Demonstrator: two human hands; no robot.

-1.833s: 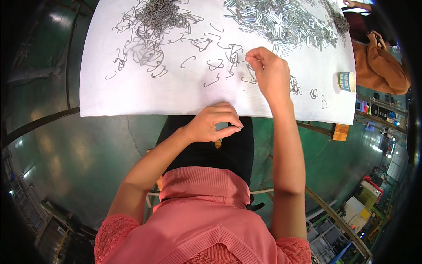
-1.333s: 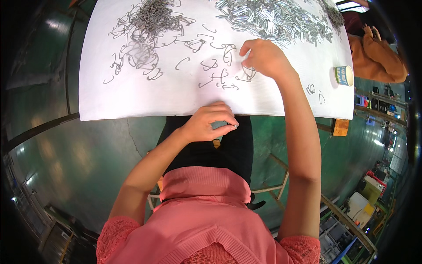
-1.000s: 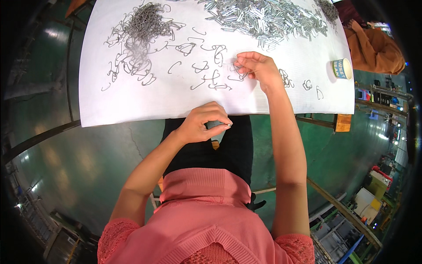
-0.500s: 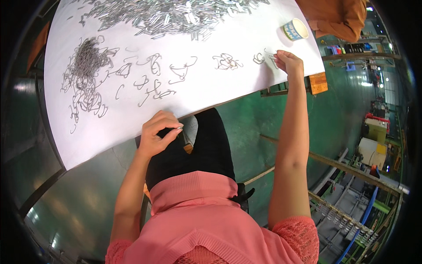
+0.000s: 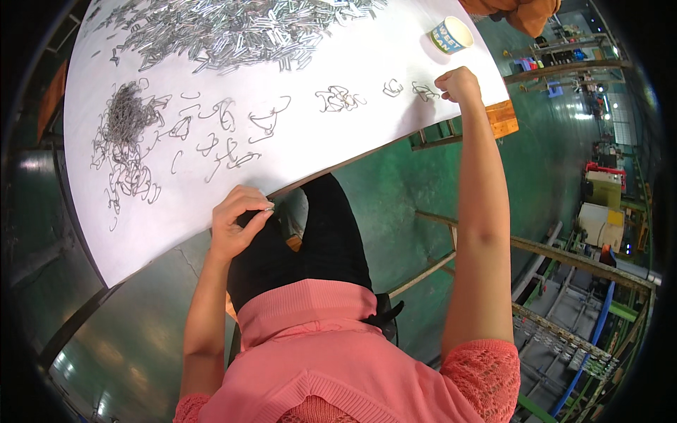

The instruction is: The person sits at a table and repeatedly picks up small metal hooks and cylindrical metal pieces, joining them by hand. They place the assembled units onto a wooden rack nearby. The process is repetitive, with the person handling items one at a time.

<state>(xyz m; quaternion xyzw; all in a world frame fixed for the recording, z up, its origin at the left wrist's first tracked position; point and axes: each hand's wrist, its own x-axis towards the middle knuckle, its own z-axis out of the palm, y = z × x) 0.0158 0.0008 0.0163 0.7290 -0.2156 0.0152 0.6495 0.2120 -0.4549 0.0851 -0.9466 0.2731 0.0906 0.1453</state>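
Note:
At the near edge of the white table (image 5: 296, 144), my left hand (image 5: 236, 220) pinches a small metallic piece (image 5: 270, 207) between thumb and forefinger. Most of that piece is hidden by the fingers. My right hand (image 5: 462, 86) is stretched out over the table's right end with its fingers curled closed. Whether anything sits inside them I cannot make out. Just left of its fingertips lies a small group of bent wire hooks (image 5: 424, 90). More loose wire hooks (image 5: 338, 99) run leftward in small clusters to a dense tangled heap (image 5: 127, 116) of them.
A big pile of short shiny metal pieces (image 5: 233, 35) covers the far part of the table. A paper cup (image 5: 451, 35) stands at the far right, close to another person's orange-brown sleeve (image 5: 525, 14). Beneath the table's right end is a wooden stool (image 5: 502, 118).
My right hand has moved rightward, off the small group of wire hooks, and its fingers have curled in. The left hand keeps its pinch. The whole view has shifted slightly.

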